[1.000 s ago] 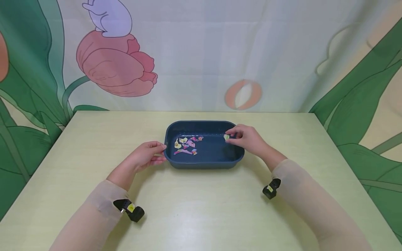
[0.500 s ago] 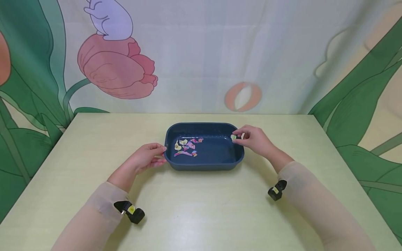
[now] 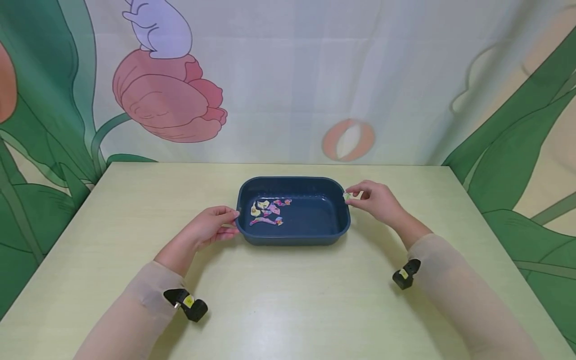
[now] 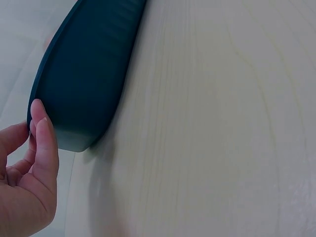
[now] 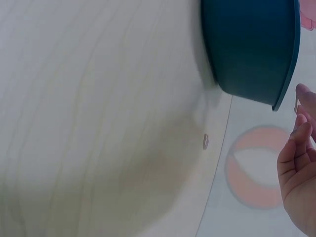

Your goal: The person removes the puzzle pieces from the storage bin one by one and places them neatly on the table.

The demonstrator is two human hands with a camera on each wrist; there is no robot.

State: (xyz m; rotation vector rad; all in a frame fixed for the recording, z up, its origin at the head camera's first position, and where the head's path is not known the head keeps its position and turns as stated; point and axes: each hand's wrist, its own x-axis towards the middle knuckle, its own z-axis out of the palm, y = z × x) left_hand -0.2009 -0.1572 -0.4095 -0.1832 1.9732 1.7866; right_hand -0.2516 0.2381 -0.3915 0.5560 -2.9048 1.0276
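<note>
Dark blue tray (image 3: 310, 215) mid-frame, colorful cutouts (image 3: 274, 207) inside on the left; left hand (image 3: 212, 225) pinching that end, right hand (image 3: 374, 201) pinching a greenish scrap (image 3: 347, 196) by the other.

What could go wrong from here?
The pinched scrap might slip from the right hand near the tray. If the left hand tugs the tray it grips, the colourful scraps inside could shift. The tiny bit on the table might get overlooked.
</note>
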